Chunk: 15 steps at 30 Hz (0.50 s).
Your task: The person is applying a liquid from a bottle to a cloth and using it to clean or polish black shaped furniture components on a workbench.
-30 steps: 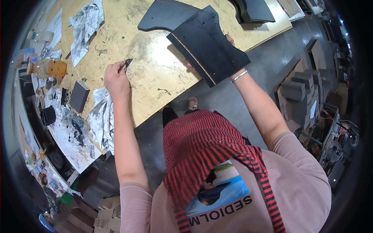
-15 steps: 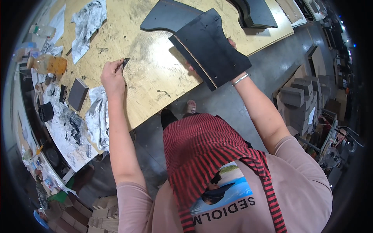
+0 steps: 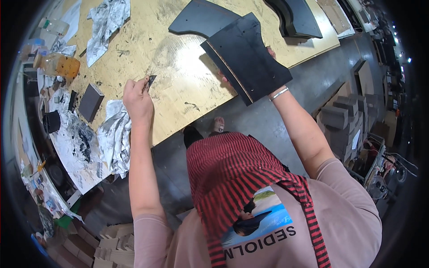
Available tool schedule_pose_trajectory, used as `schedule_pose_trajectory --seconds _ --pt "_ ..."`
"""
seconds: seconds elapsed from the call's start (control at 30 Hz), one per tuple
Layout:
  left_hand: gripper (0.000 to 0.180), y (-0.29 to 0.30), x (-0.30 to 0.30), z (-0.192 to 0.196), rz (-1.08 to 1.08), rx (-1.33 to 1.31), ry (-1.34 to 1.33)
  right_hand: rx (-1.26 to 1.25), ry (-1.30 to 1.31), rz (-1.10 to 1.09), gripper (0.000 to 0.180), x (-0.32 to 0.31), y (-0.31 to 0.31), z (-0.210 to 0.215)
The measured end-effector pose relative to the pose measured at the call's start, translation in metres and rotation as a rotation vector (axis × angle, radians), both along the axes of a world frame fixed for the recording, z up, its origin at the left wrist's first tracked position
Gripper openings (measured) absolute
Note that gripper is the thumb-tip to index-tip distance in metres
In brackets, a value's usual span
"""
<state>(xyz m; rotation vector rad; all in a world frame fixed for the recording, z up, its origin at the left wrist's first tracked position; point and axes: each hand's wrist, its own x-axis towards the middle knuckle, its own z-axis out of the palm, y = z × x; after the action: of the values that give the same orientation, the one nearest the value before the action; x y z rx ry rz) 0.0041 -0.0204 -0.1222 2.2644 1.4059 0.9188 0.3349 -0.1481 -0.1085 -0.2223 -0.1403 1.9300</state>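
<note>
My left hand (image 3: 137,99) is above the worktable (image 3: 172,111), its fingers pinched on a small dark pointed blade (image 3: 152,80), which looks like a scraper. My right hand (image 3: 271,52) grips a black panel (image 3: 250,58) from beneath; its fingertips show at both sides and the palm is hidden. The panel has curved sides, a few small holes and a bare brown strip along its left edge. It is tilted over the table's front edge. Behind it on the table rests another dark curved panel (image 3: 201,18), partly covered by the held one.
More dark curved pieces (image 3: 297,20) sit at the far right of the table. Stained cloths (image 3: 107,27), a jar of amber liquid (image 3: 60,65) and a dark block (image 3: 91,102) are on the left. Stacked grey-brown blocks (image 3: 342,116) stand on the floor to the right.
The table and things on it have shifted slightly right and down in view. My left hand with the blade has moved a little right and down. Both grips are unchanged.
</note>
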Motion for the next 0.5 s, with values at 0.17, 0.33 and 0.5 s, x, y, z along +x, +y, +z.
schedule_pose_trajectory --seconds 0.17,0.33,0.5 --pt "0.015 0.005 0.008 0.004 -0.039 -0.022 -0.087 -0.002 0.026 0.031 0.1 -0.002 0.0 0.004" --pt "0.012 -0.026 0.003 0.006 -0.057 0.013 0.051 -0.035 -0.052 -0.027 0.101 0.002 -0.003 -0.002" --pt "0.008 -0.008 0.004 0.014 0.063 0.096 0.102 -0.081 -0.053 -0.042 0.101 -0.002 -0.001 0.0"
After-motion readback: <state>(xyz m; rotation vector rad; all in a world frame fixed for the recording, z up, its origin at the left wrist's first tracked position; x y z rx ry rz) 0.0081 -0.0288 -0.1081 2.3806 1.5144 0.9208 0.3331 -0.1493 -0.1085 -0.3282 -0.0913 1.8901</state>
